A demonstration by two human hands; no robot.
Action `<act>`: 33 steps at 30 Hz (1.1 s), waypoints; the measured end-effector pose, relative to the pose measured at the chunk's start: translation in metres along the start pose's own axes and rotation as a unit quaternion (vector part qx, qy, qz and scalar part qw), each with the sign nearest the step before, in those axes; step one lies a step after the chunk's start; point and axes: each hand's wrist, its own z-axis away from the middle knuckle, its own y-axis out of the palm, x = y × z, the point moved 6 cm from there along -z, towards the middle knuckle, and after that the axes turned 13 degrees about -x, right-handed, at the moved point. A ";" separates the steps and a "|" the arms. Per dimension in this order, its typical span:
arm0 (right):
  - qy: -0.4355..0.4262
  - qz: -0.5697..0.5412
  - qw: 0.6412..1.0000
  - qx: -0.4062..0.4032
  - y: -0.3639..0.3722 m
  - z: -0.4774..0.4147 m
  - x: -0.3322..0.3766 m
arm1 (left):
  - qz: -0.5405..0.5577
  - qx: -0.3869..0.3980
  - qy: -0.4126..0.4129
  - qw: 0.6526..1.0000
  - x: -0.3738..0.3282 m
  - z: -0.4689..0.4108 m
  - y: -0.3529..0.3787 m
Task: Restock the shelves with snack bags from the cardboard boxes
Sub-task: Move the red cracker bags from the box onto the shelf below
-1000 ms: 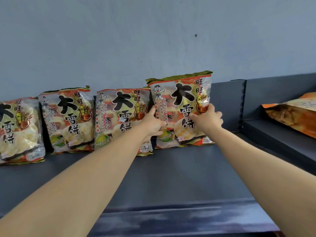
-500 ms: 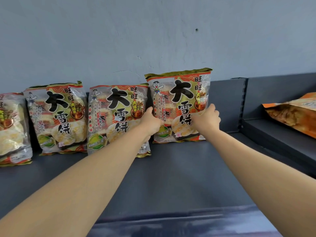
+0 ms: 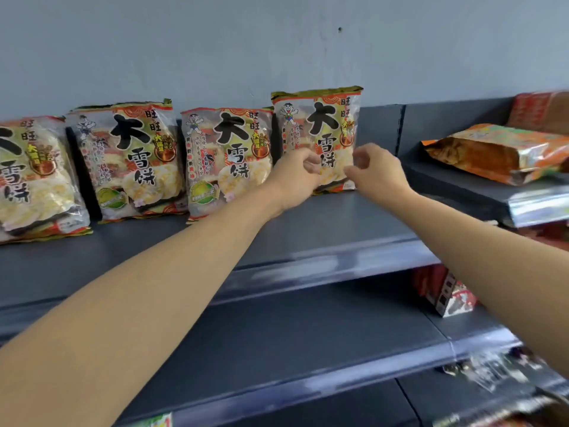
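Several rice-cracker snack bags stand in a row at the back of the dark grey top shelf, leaning on the wall. The rightmost bag stands upright on its own. My left hand and my right hand hover just in front of its lower half, fingers loosely curled and holding nothing. The hands hide the bag's bottom part. To its left stand a second bag, a third bag and a fourth bag. No cardboard box is in view.
An orange foil bag lies flat on the neighbouring shelf at the right, behind a shelf divider. A lower shelf runs below. A red-and-white pack and clear packets sit at its right.
Both hands have let go of the rightmost bag and drawn back a little, fingers curling. The view has tilted down, showing the lower shelves.
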 end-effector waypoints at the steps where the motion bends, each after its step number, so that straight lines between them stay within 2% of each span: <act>1: -0.008 0.015 1.000 -0.006 -0.016 0.018 0.002 | 0.011 0.015 0.016 1.000 -0.009 0.018 0.001; 7: 0.000 0.146 0.989 0.002 -0.103 0.127 -0.026 | 0.057 0.169 0.045 0.983 -0.031 0.132 0.046; 11: 0.059 0.243 0.964 0.090 -0.140 0.194 -0.077 | 0.055 0.271 0.016 0.961 -0.019 0.200 0.096; 16: 0.143 0.312 0.909 0.234 -0.156 0.262 -0.155 | 0.046 0.344 -0.060 0.936 0.013 0.262 0.160; 22: 0.179 0.318 0.848 0.383 -0.140 0.312 -0.225 | 0.001 0.368 -0.181 0.912 0.065 0.309 0.228; 28: 0.203 0.305 0.819 0.442 -0.122 0.345 -0.296 | -0.058 0.379 -0.271 0.883 0.111 0.347 0.295; 31: 0.229 0.284 0.799 0.477 -0.111 0.363 -0.336 | -0.089 0.366 -0.344 0.860 0.140 0.368 0.324; 33: 0.251 0.269 0.787 0.496 -0.101 0.376 -0.362 | -0.066 0.346 -0.417 0.838 0.159 0.384 0.340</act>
